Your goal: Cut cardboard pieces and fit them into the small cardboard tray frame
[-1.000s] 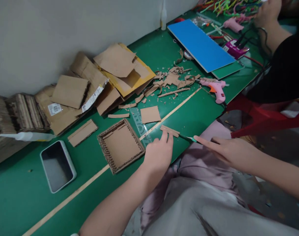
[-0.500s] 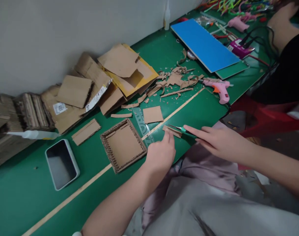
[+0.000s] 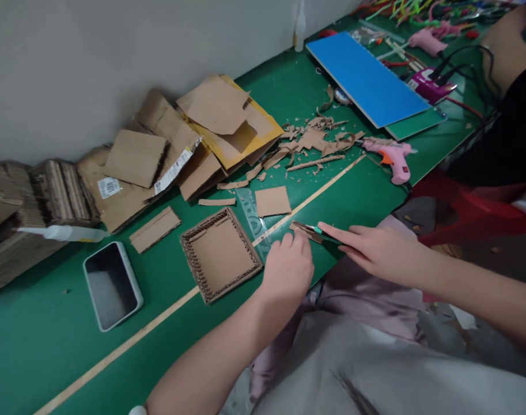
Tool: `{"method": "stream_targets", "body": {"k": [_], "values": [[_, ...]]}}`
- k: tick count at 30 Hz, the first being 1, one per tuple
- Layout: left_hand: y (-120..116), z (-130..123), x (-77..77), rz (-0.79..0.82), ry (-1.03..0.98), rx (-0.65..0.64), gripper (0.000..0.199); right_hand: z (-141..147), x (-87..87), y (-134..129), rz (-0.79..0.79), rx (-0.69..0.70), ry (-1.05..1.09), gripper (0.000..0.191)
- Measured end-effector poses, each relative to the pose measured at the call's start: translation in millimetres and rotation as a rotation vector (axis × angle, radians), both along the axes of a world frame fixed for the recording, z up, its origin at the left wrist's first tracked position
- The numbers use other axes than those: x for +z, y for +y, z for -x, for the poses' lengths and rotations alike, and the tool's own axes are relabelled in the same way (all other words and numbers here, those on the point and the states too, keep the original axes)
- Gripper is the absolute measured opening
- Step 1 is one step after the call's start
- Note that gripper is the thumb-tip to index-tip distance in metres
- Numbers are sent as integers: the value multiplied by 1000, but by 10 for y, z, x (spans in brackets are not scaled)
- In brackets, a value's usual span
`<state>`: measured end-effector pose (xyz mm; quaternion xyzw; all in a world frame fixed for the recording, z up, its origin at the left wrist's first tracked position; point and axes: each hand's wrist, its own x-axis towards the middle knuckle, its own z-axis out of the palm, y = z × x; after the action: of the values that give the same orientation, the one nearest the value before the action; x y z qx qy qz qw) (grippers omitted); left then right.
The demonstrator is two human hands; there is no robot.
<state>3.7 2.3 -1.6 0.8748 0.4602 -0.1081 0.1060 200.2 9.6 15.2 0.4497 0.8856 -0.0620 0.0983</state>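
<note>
A small cardboard strip (image 3: 306, 231) lies on the green table near its front edge. My left hand (image 3: 289, 264), fingers bent and close together, presses its fingertips on the strip's near side. In my right hand (image 3: 375, 249) is a thin craft knife (image 3: 325, 231) with a dark handle and a green collar. The forefinger stretches along the handle, and the blade lies over the strip. Left of my hands sits a shallow square cardboard tray (image 3: 223, 262) with corrugated walls. A square cardboard piece (image 3: 273, 201) lies just beyond, beside a clear ruler (image 3: 250, 214).
A phone (image 3: 113, 286) and a cardboard strip lie left. Behind are stacked cardboard (image 3: 135, 158), a glue bottle (image 3: 64, 233) and scraps (image 3: 312, 138). A pink glue gun (image 3: 392, 158) and blue board (image 3: 366, 80) lie right, near another person's arm (image 3: 511, 46).
The view has shifted slightly, moving the table things a little to the right in the picture. The knife blade has come down closer along the strip, and my left fingers have drawn back a little.
</note>
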Motion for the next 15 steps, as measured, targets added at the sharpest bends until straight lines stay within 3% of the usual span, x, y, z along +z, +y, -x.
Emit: {"method": "stream_targets", "body": {"k": [15], "values": [[6,7,-89,42,-117,-6,52,-23,-126,77,65,29,40,55]]}}
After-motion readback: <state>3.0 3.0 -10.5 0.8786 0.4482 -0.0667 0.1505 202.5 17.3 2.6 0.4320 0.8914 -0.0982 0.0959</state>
